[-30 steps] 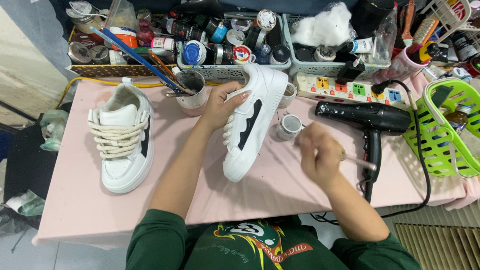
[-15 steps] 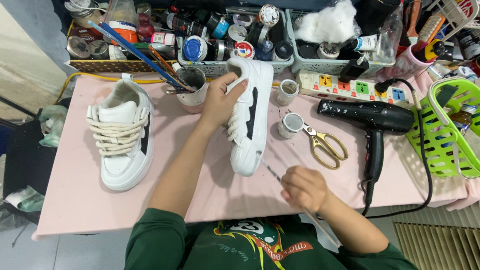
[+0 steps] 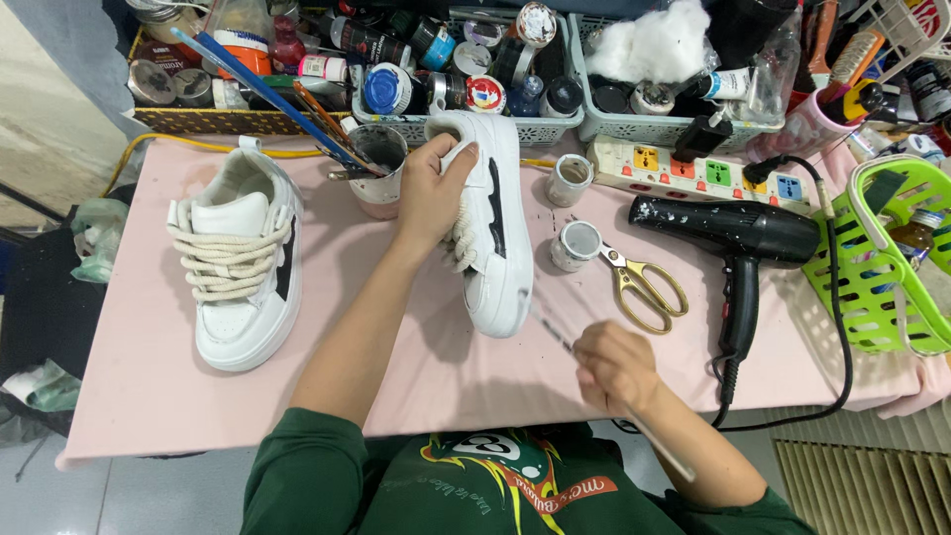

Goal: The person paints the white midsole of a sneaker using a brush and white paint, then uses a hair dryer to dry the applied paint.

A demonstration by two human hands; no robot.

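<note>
My left hand point(image 3: 432, 188) grips a white sneaker point(image 3: 495, 238) with black side markings, holding it on its side on the pink table point(image 3: 149, 386). The shoe's toe points toward me. My right hand point(image 3: 616, 365) is closed around a thin paintbrush point(image 3: 555, 332), whose tip sits just off the sneaker's toe. A second white sneaker point(image 3: 241, 260) with thick cream laces stands upright to the left, untouched.
Two small paint pots point(image 3: 576, 245) and gold-handled scissors point(image 3: 644, 285) lie right of the held shoe. A black hair dryer point(image 3: 738, 238), a power strip point(image 3: 693, 168), a green basket point(image 3: 882, 267), a cup of brushes point(image 3: 376, 168) and trays of paint jars point(image 3: 446, 69) crowd the back.
My right hand drew back from the paint pots toward me and now brings the brush to the sneaker's toe. My left hand turned the shoe so its toe points at me.
</note>
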